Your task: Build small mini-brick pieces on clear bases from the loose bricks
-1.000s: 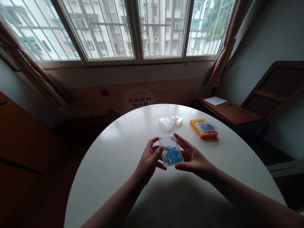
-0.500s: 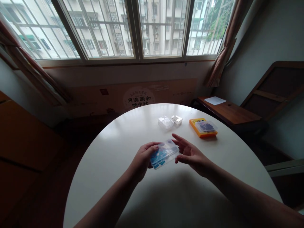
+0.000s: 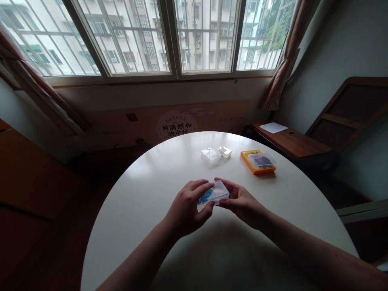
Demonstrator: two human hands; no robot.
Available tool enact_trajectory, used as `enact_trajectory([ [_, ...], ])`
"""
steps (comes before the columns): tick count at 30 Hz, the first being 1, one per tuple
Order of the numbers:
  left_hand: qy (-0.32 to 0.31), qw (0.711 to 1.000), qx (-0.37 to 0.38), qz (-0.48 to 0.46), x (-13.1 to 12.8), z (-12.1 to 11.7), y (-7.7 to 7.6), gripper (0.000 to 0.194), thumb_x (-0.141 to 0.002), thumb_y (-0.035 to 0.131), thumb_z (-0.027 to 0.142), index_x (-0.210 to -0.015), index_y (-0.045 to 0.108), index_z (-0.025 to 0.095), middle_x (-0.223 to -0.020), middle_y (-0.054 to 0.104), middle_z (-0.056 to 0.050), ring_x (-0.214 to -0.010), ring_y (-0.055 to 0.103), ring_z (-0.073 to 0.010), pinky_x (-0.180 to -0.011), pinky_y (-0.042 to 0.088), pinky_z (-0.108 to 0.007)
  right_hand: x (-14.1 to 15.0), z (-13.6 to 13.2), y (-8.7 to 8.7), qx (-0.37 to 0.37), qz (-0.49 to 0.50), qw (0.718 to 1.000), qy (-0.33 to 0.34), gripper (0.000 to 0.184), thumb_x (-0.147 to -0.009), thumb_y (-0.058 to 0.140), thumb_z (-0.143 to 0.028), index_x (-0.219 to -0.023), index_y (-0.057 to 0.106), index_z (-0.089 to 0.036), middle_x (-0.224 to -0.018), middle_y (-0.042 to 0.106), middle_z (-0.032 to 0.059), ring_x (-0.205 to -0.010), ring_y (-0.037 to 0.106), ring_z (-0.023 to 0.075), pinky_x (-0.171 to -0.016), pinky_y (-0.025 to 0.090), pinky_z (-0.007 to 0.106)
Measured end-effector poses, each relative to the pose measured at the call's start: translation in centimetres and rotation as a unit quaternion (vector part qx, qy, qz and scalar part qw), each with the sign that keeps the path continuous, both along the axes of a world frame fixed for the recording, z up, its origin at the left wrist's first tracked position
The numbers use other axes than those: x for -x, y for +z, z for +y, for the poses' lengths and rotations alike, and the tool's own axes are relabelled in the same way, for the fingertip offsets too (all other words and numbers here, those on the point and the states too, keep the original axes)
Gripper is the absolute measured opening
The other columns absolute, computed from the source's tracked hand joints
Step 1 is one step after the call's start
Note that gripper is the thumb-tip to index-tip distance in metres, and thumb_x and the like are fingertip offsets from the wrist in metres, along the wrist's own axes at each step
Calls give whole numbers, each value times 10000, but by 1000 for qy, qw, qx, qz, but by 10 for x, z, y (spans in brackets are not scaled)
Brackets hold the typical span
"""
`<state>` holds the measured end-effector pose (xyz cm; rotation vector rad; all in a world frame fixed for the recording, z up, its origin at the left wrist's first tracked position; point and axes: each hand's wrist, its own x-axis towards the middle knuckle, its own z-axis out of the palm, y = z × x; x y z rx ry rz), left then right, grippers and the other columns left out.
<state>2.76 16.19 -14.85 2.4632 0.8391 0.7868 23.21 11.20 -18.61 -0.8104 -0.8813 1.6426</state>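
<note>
A clear plastic box (image 3: 220, 191) with small blue pieces in its left part is held between my two hands above the round white table (image 3: 133, 210). My left hand (image 3: 190, 206) wraps its left end, fingers over the top and thumb along the near edge. At the other end, my right hand (image 3: 241, 200) grips the box, thumb in front and fingers behind. The lid looks closed. What the blue pieces are is too small to tell.
Beyond my hands lie a clear empty-looking case (image 3: 210, 156) and a small clear box (image 3: 224, 152). To the right, a clear box of dark pieces (image 3: 262, 160) rests on an orange-yellow box (image 3: 250, 166). A wooden bench (image 3: 298, 143) bears a white paper (image 3: 273, 127).
My right hand has closed on the box's right end. My left hand has shifted its grip, fingers now over the top. The box has turned and sits more level.
</note>
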Motion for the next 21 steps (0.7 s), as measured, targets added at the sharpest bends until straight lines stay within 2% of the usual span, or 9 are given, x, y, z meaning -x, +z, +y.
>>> enact_trajectory([
  [3, -15, 999, -46, -17, 0, 0, -1, 457, -802, 608, 268, -1251, 673, 212, -1236, 659, -114, -1110, 604, -289, -930, 541, -433, 5, -2, 2, -6, 21, 999, 38, 650, -693, 833, -153, -1292, 592, -235, -1140, 656, 64, -1021, 633, 180, -908, 510, 309],
  [7, -22, 997, -64, -28, 1, 3, -2, 453, -756, 617, 253, -1198, 712, 231, -1189, 693, -98, -1039, 635, -284, -890, 558, -434, 10, -6, 6, -7, 32, 998, 59, 568, -714, 819, -136, -1235, 606, -212, -1054, 660, 51, -963, 635, 155, -874, 515, 285],
  [14, -3, 997, -30, -78, 2, 2, 4, 353, -835, 592, 278, -1146, 733, 189, -1121, 726, -109, -1010, 667, -268, -893, 562, -418, 16, -10, 7, -15, 55, 997, 52, 571, -714, 817, -104, -1228, 599, -225, -1071, 659, 40, -973, 638, 147, -876, 529, 280],
  [16, 1, 996, 10, -86, 3, 2, 6, 350, -853, 593, 296, -1161, 720, 188, -1138, 720, -111, -1036, 665, -276, -908, 554, -422, 15, -9, 6, -21, 58, 997, 49, 578, -723, 810, -106, -1243, 589, -229, -1083, 658, 42, -980, 644, 153, -876, 539, 288],
  [18, -1, 988, 103, -118, 4, 5, 4, 351, -886, 587, 344, -1178, 699, 185, -1136, 718, -115, -1027, 676, -275, -876, 567, -402, 12, -6, 5, -21, 48, 997, 48, 648, -696, 820, -77, -1272, 569, -233, -1134, 650, 52, -1021, 646, 175, -884, 546, 299],
  [21, 11, 946, 245, -210, 3, 12, -4, 423, -876, 627, 458, -1176, 653, 161, -1043, 725, -121, -910, 704, -257, -756, 589, -352, 6, -2, 2, -3, 36, 998, 55, 770, -657, 829, -36, -1334, 524, -241, -1256, 610, 76, -1103, 635, 214, -927, 548, 332],
])
